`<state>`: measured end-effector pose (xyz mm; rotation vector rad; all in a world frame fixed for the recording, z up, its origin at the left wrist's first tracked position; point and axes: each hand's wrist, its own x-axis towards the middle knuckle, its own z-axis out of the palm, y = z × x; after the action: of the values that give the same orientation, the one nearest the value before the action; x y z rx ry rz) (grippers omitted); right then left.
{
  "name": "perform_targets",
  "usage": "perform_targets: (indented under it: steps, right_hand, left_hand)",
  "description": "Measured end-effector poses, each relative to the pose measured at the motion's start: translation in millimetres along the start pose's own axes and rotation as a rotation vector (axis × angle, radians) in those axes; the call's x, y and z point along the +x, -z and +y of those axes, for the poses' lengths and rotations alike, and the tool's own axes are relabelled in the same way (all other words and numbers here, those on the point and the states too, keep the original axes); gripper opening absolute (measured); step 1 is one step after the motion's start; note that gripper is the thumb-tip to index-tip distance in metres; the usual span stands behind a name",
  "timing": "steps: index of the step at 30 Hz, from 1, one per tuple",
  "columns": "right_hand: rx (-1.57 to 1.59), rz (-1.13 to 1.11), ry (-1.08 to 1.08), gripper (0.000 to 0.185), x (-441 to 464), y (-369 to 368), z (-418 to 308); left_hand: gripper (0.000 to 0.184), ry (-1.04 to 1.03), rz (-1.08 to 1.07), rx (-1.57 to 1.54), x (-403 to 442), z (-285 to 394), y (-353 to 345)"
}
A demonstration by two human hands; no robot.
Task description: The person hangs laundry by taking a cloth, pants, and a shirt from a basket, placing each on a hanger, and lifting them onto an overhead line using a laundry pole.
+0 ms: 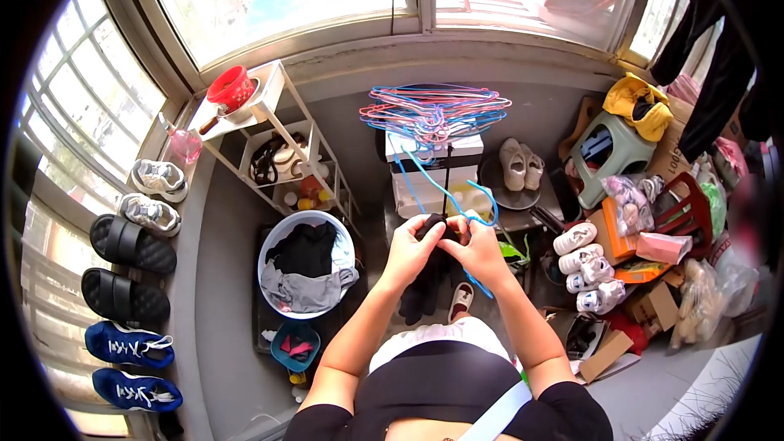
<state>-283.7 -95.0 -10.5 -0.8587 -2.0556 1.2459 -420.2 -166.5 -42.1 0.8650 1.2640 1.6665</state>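
Observation:
My left hand [411, 250] is closed, its thumb and fingers pinching a bunched black garment [420, 287]. The cloth hangs below my hands, partly hidden by my left forearm. My right hand [477, 250] is closed beside it, its fingertips at the same bunch of cloth. A blue clothes hanger [487, 191] runs along the fingers of my right hand, its curved end above the knuckles and another end poking out below the hand. How the garment and hanger meet is hidden by my fingers.
Many pink and blue hangers [437, 110] hang ahead. A round tub [351, 257] of black and grey clothes stands left, below a white shelf rack [282, 106]. Shoes [131, 343] line the left ledge. Boxes, shoes and a stool [616, 147] crowd the right.

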Motion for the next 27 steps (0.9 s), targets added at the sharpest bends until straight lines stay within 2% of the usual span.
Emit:
perform_targets:
  steps: [1, 6, 8, 13, 15, 16, 18, 20, 21, 27]
  right_hand:
    - [0.011, 0.082, 0.112, 0.030, -3.2, -2.7, -0.7]
    - [0.026, 0.219, 0.056, 0.026, -16.4, 14.6, 20.8]
    - [0.018, 0.302, 0.057, 0.025, -18.1, 28.4, 33.2]
    - [0.053, 0.402, -0.077, 0.022, -25.1, 70.4, 38.0]
    - [0.019, 0.486, 0.013, 0.021, -26.3, 86.3, 45.8]
    - [0.030, 0.527, 0.040, 0.022, -26.5, 93.8, 46.3]
    - [0.029, 0.572, -0.058, 0.025, -33.6, 111.8, 28.6]
    - [-0.032, 0.594, -0.010, 0.025, -37.6, 128.3, 34.2]
    - [0.054, 0.589, 0.007, 0.025, -37.8, 132.2, 36.5]
    - [0.092, 0.565, -0.029, 0.025, -46.0, 142.5, 25.2]
  left_hand:
    - [0.021, 0.013, -0.005, -0.004, -4.0, 1.9, -1.2]
    - [0.025, 0.032, -0.041, 0.033, -17.5, 0.5, 3.2]
    - [0.028, 0.103, -0.013, 0.018, -18.3, -7.9, 9.9]
    - [0.020, 0.017, -0.022, 0.213, -14.9, -30.2, 13.4]
    - [0.019, -0.056, -0.033, 0.336, -16.0, -31.4, 8.4]
    - [0.020, -0.040, -0.049, 0.315, -15.5, -33.9, 7.5]
    - [0.022, -0.006, -0.079, 0.278, -14.3, -43.1, 7.9]
    - [0.027, -0.026, -0.101, 0.307, -13.4, -50.5, 6.7]
    - [0.027, -0.021, -0.125, 0.338, -12.6, -50.7, 6.5]
    - [0.041, -0.056, -0.164, 0.414, -15.6, -48.4, -17.8]
